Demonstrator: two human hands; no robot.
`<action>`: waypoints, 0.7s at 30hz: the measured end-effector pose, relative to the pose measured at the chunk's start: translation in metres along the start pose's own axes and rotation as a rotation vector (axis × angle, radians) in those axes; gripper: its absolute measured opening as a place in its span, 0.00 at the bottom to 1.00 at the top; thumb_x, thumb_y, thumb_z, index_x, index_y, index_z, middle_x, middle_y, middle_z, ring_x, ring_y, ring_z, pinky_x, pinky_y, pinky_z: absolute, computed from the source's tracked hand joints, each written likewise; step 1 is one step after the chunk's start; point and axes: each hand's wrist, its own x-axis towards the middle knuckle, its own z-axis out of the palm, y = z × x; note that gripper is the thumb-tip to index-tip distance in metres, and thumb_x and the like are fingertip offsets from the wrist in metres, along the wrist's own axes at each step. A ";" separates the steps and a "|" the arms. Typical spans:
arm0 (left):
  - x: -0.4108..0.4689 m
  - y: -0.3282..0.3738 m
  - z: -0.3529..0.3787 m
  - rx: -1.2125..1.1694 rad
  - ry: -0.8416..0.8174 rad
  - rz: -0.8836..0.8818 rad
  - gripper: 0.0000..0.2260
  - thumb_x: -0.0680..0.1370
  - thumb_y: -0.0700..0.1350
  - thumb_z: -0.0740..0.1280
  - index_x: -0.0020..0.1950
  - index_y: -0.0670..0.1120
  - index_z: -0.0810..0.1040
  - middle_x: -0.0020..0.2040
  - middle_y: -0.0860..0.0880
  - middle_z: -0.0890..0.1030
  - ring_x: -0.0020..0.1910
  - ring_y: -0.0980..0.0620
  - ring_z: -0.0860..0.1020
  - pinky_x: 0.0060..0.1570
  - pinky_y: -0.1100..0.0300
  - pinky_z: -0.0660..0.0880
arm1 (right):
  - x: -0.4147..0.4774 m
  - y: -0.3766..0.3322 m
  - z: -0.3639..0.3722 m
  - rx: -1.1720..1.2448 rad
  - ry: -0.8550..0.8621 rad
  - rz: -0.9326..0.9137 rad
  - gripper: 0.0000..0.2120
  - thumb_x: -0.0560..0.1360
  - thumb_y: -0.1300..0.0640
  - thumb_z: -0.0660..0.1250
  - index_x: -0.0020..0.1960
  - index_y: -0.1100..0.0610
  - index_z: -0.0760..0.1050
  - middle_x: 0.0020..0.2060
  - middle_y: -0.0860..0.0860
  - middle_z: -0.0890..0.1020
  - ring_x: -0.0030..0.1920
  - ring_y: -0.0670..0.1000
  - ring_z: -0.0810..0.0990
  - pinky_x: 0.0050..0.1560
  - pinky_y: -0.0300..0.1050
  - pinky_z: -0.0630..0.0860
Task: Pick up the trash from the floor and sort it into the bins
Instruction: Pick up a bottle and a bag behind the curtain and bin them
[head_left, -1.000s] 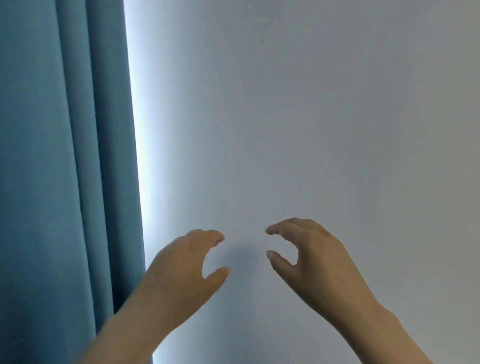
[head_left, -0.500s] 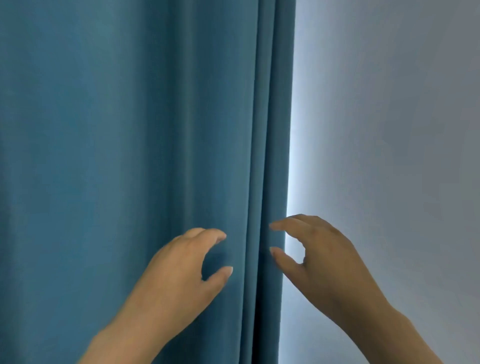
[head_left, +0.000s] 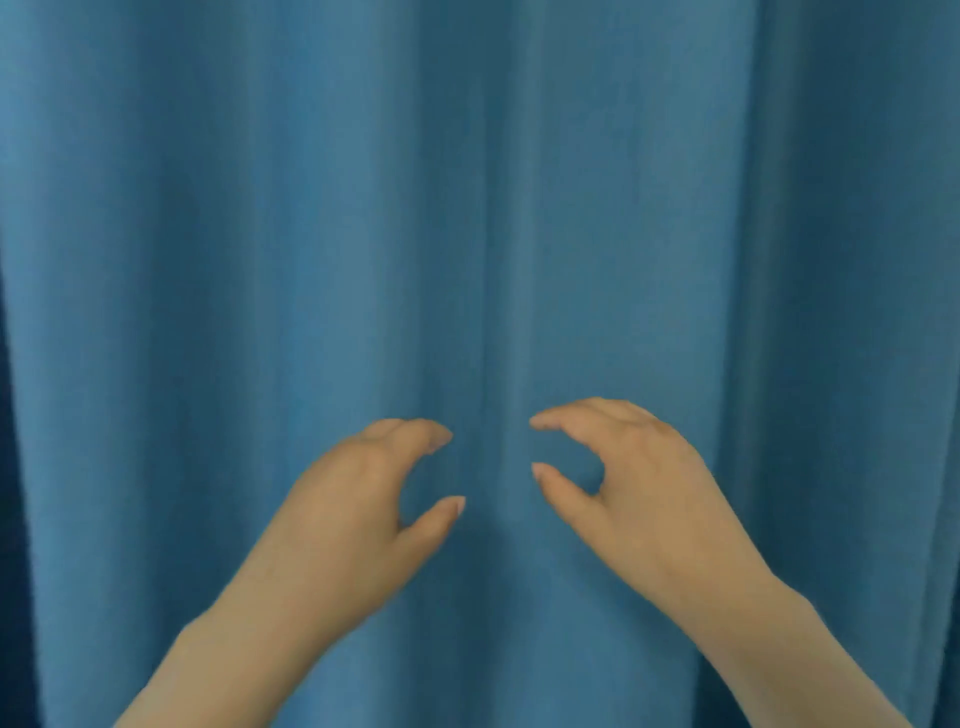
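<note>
where the curtain (head_left: 208, 234) hangs: the whole view is filled by it; blue cloth is seen falling in soft upright folds, and a darker strip (head_left: 9, 519) is seen along the left edge.
left hand (head_left: 358, 514): it is held up in front of the curtain, just left of the middle of the view, with its back turned to the camera; the bare left forearm (head_left: 234, 649) is seen entering from the lower left.
left fingers (head_left: 423, 434): they are bent over into a loose c, with the left thumb (head_left: 441, 512) set below them; a clear gap is left between thumb and fingertips, and nothing is held in it.
right hand (head_left: 649, 493): it is held at much the same height, just right of the middle, mirrored to the left hand (the fingertips of the two are pointed toward each other, apart); the right forearm (head_left: 779, 649) is seen entering from the lower right.
right fingers (head_left: 571, 415): they are curved forward over the right thumb (head_left: 556, 480); the gap between them is kept wide, and nothing is gripped.
contact with the cloth: whether the curtain is touched by either hand cannot be told.
trash and bins: where they lie cannot be told from this view.
</note>
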 end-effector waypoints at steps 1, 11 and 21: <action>-0.008 -0.014 -0.009 0.028 0.000 -0.026 0.24 0.73 0.61 0.62 0.67 0.56 0.71 0.63 0.61 0.74 0.62 0.61 0.73 0.57 0.72 0.64 | 0.005 -0.014 0.011 0.027 0.003 -0.016 0.15 0.75 0.49 0.68 0.62 0.47 0.76 0.57 0.41 0.79 0.60 0.45 0.75 0.58 0.35 0.65; -0.089 -0.102 -0.107 0.299 0.074 -0.376 0.20 0.73 0.54 0.69 0.64 0.55 0.73 0.61 0.60 0.75 0.58 0.59 0.75 0.56 0.66 0.70 | 0.044 -0.148 0.091 0.352 -0.073 -0.294 0.15 0.75 0.50 0.68 0.61 0.47 0.77 0.56 0.40 0.79 0.60 0.44 0.75 0.59 0.39 0.70; -0.160 -0.110 -0.162 0.607 0.143 -0.716 0.21 0.73 0.55 0.69 0.65 0.55 0.73 0.62 0.57 0.77 0.59 0.56 0.76 0.58 0.62 0.71 | 0.053 -0.242 0.142 0.659 -0.229 -0.605 0.15 0.77 0.50 0.65 0.63 0.45 0.74 0.59 0.38 0.77 0.62 0.42 0.72 0.60 0.37 0.68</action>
